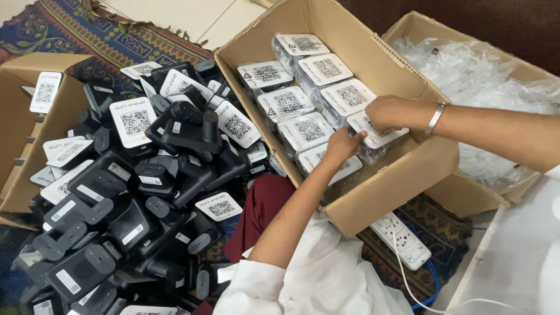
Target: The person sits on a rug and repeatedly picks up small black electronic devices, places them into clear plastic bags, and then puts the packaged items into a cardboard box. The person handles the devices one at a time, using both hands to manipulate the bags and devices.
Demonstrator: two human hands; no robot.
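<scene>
Watching from the head camera, I see both hands working inside the middle cardboard box (402, 169). My right hand (392, 112) is closed around one end of a bagged unit (378, 135), fingers curled over its top edge. My left hand (343, 143) pinches the same packet at its near end, thumb and fingertips pressed on the plastic.

That bagged unit is a dark device sealed in a clear, glossy pouch, with a white rounded label carrying a square black code pattern on its upper face. It sits at the near right corner of the box, touching the right wall and just beside its neighbours. Label side faces up toward me. Its long axis runs roughly from the box's centre toward the right wall, slightly tilted, the right end a little lower in the picture.

Other bagged units (309, 131) fill the box in two rows, labels up. Left of the box lies a heap of unbagged black devices (134, 192). Behind stands a second box of empty clear pouches (466, 70). A white power strip (402, 239) lies on the patterned rug (64, 29).
</scene>
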